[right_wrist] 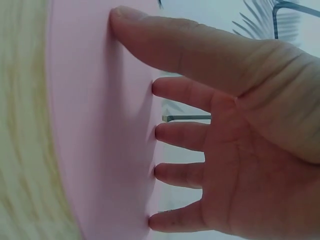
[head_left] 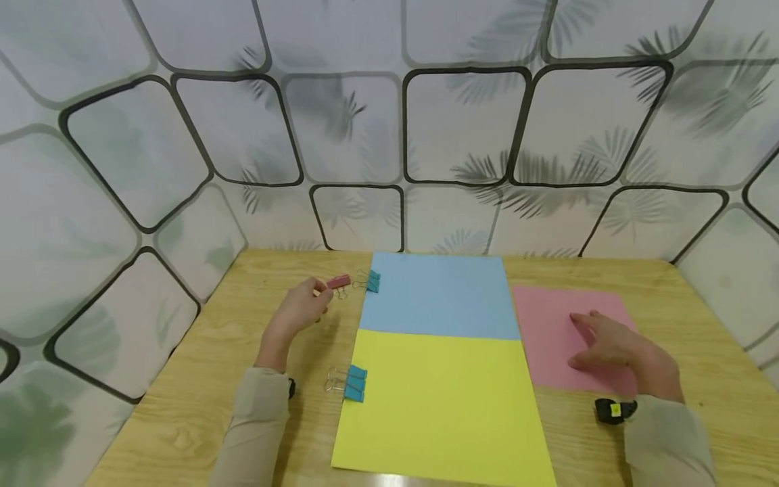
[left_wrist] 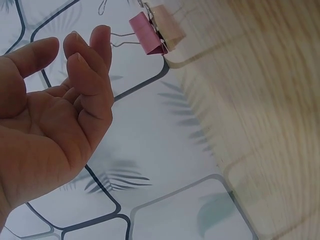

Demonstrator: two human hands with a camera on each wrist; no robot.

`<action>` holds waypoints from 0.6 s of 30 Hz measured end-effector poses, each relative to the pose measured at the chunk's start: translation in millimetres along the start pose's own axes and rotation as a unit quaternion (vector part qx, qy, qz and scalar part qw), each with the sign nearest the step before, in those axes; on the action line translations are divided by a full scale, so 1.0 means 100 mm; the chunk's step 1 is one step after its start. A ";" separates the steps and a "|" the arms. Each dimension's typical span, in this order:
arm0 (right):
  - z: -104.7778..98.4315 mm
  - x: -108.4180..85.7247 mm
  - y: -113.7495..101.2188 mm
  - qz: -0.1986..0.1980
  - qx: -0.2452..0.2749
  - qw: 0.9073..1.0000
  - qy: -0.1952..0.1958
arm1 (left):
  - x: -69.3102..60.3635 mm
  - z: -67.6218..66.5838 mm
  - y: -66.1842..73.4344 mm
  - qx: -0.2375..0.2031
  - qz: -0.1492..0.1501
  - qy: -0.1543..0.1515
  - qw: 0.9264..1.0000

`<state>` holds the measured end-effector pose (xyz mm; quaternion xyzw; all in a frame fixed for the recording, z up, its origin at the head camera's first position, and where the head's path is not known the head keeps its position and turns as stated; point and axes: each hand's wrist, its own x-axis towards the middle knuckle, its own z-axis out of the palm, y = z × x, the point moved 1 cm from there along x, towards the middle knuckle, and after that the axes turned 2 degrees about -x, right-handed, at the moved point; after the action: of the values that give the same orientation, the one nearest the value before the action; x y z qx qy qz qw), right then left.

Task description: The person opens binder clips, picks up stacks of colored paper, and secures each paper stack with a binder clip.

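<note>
**Resting the right hand (head_left: 615, 345) on the pink sheet (head_left: 548, 311), left hand (head_left: 301, 304) beside the red clip (head_left: 339, 281)**

We see the left fingers loosely curled, with a gap between thumb and fingertips and nothing gripped. The red clip sits on the worktop (head_left: 182, 406) right at these fingertips, its wire handles out; we cannot tell whether skin meets wire.

We find the right fingers spread and fairly straight, gripping nothing, the tips apparently down on the pink sheet. This hand and its wrist cover part of the sheet's right side.

Surroundings: we note the blue sheet (head_left: 441, 294) in the middle, far side, with the yellow sheet (head_left: 441, 406) meeting its near edge; we cannot tell which overlaps. The pink sheet lies just right of both.

Obstacles: the upper teal clip (head_left: 374, 281) stands at the blue sheet's left edge, between that sheet and the red clip. The lower teal clip (head_left: 356, 383) sits across the yellow sheet's left edge, handles pointing left, to the right of the left forearm. We cannot tell whether either is clamped. Behind, and at both sides, we record a wall covering (head_left: 349, 128) with dark-outlined cells and leaf prints. A black wrist device (head_left: 608, 410) shows at the right cuff.
</note>
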<state>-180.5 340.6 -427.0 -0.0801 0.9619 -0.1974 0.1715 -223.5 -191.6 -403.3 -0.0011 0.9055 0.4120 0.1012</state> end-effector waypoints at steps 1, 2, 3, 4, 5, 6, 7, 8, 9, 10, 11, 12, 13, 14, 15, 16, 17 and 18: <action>-0.01 0.00 0.00 -0.001 0.001 1.000 0.001 | 0.00 0.00 0.01 0.000 0.000 0.000 1.000; -0.01 0.00 0.00 0.000 0.002 1.000 0.001 | 0.00 0.00 0.01 0.000 -0.001 0.000 1.000; -0.02 0.00 0.01 -0.001 0.003 1.000 0.001 | 0.00 0.00 0.01 0.001 0.000 0.001 1.000; -0.02 0.00 0.01 0.001 0.003 1.000 0.000 | 0.00 0.00 0.02 0.002 0.000 0.001 1.000; -0.03 0.00 0.01 0.003 0.005 1.000 -0.001 | 0.00 -0.01 0.02 0.003 0.001 0.000 1.000; -0.03 0.00 0.01 0.004 0.006 1.000 -0.003 | 0.00 -0.01 0.03 0.004 0.001 0.001 1.000; -0.04 -0.01 0.02 0.004 0.007 1.000 -0.004 | 0.00 -0.01 0.04 0.002 0.002 0.000 1.000; -0.04 -0.01 0.02 0.005 0.008 1.000 -0.005 | 0.01 -0.01 0.04 0.001 0.004 0.001 1.000; -0.04 -0.01 0.02 0.006 0.008 1.000 -0.006 | 0.02 -0.01 0.05 0.002 0.004 0.002 1.000; -0.04 -0.01 0.02 0.008 0.009 1.000 -0.007 | 0.03 -0.01 0.05 0.004 0.002 0.002 1.000; -0.04 -0.02 0.03 0.008 0.010 1.000 -0.008 | 0.04 -0.01 0.05 0.008 0.001 0.001 1.000; -0.03 -0.02 0.03 0.007 0.010 1.000 -0.009 | 0.05 0.00 0.05 0.009 0.000 0.000 1.000; -0.03 -0.02 0.03 0.008 0.011 1.000 -0.009 | 0.07 0.00 0.05 0.012 -0.002 -0.001 1.000; -0.02 -0.01 0.03 0.008 0.010 1.000 -0.009 | 0.09 0.01 0.04 0.016 -0.002 -0.002 1.000; -0.02 -0.01 0.03 0.008 0.009 1.000 -0.010 | 0.11 0.01 0.03 0.019 -0.005 -0.004 1.000; -0.02 0.00 0.03 0.007 0.009 1.000 -0.010 | 0.13 0.02 0.02 0.020 -0.009 -0.006 1.000; -0.01 0.01 0.03 0.007 0.008 1.000 -0.010 | 0.16 0.02 0.02 0.015 -0.013 -0.008 1.000; -0.01 0.01 0.03 0.006 0.007 1.000 -0.010 | 0.19 0.02 0.01 0.003 -0.016 -0.012 1.000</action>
<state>-182.5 343.6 -427.4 -0.0754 0.9590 -0.2025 0.1832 -241.9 -188.1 -407.8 -0.0109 0.9055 0.4073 0.1184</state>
